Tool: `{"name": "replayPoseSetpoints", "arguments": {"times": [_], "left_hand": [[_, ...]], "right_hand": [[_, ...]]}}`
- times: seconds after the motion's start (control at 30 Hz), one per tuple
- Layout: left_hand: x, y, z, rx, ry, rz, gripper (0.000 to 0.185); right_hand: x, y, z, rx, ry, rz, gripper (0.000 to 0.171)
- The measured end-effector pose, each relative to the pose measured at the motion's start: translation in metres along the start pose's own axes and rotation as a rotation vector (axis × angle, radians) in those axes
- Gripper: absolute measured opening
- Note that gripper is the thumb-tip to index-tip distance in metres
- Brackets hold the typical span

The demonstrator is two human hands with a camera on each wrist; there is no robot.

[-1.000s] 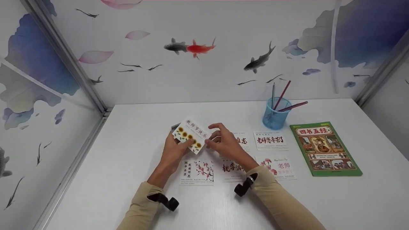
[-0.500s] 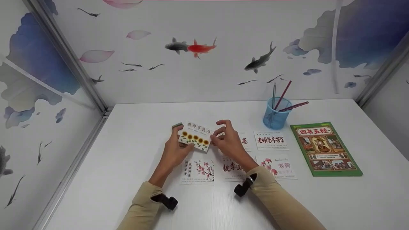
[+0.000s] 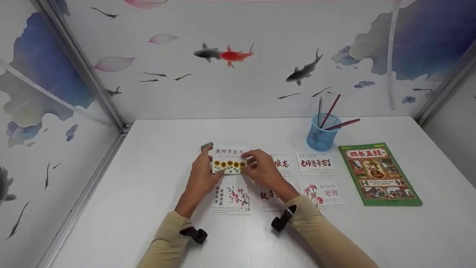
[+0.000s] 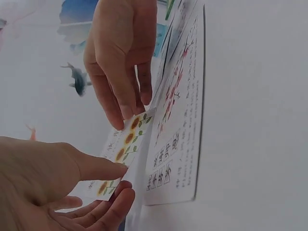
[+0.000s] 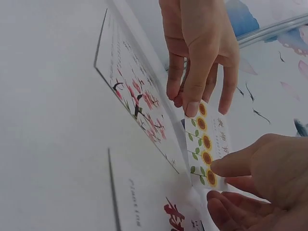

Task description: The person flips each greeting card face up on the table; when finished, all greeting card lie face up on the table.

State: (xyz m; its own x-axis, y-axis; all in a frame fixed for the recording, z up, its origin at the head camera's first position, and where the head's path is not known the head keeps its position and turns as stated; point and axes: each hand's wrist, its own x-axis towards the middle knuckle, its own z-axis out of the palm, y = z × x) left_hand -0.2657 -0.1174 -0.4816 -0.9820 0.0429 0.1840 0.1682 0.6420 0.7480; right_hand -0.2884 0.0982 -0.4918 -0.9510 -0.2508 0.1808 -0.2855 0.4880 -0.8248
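Note:
A white greeting card with a row of sunflowers (image 3: 228,160) is held between both hands, just above the table. My left hand (image 3: 202,169) holds its left side, thumb on the lower left corner. A small grey-green edge (image 3: 206,144) of something shows at that hand's index fingertip; its kind is hidden. At the right edge, my right hand (image 3: 262,167) pinches the card; in the right wrist view its thumb (image 5: 236,163) lies on the printed face. Below the hands lies a plum-blossom card (image 3: 231,200). Under the right forearm, a red-lettered card (image 3: 270,197) is partly covered.
More cards lie to the right: a partly hidden red-lettered card (image 3: 282,163), another red-lettered card (image 3: 317,163) and a pink-flower card (image 3: 327,195). A blue mesh pen cup (image 3: 322,137) with pencils stands behind them. A green-bordered book (image 3: 379,174) lies at the far right.
The sunflower card has turned from a steep tilt to nearly level and straight. My right hand has come from beside its right edge to grip it. The left hand keeps its hold.

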Motion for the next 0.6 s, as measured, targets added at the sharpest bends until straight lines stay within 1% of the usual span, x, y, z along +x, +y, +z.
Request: {"name": "replayPoseSetpoints", "arguments": {"times": [0.07, 0.13, 0.27, 0.37, 0.47, 0.57, 0.6], "left_hand": [[-0.001, 0.001, 0.001, 0.028, -0.008, -0.005, 0.081], [-0.002, 0.003, 0.001, 0.076, -0.025, -0.015, 0.076], [-0.005, 0.005, 0.005, 0.188, -0.056, -0.018, 0.059], [-0.005, 0.004, 0.009, 0.228, -0.058, 0.001, 0.052], [-0.005, 0.002, 0.01, 0.223, -0.044, 0.023, 0.045], [-0.005, 0.001, 0.011, 0.223, -0.044, 0.033, 0.039], [-0.005, 0.001, 0.011, 0.221, -0.045, 0.027, 0.038]], "right_hand": [[-0.001, 0.0, 0.0, -0.085, -0.033, -0.041, 0.038], [-0.002, 0.001, 0.001, -0.168, -0.052, -0.073, 0.039], [-0.003, 0.004, 0.001, -0.272, -0.062, -0.111, 0.032], [-0.004, 0.004, 0.0, -0.304, -0.062, -0.115, 0.027], [-0.005, 0.006, -0.001, -0.311, -0.072, -0.113, 0.027], [-0.006, 0.008, -0.005, -0.287, -0.105, -0.106, 0.035], [-0.006, 0.008, -0.008, -0.274, -0.112, -0.111, 0.038]]}}
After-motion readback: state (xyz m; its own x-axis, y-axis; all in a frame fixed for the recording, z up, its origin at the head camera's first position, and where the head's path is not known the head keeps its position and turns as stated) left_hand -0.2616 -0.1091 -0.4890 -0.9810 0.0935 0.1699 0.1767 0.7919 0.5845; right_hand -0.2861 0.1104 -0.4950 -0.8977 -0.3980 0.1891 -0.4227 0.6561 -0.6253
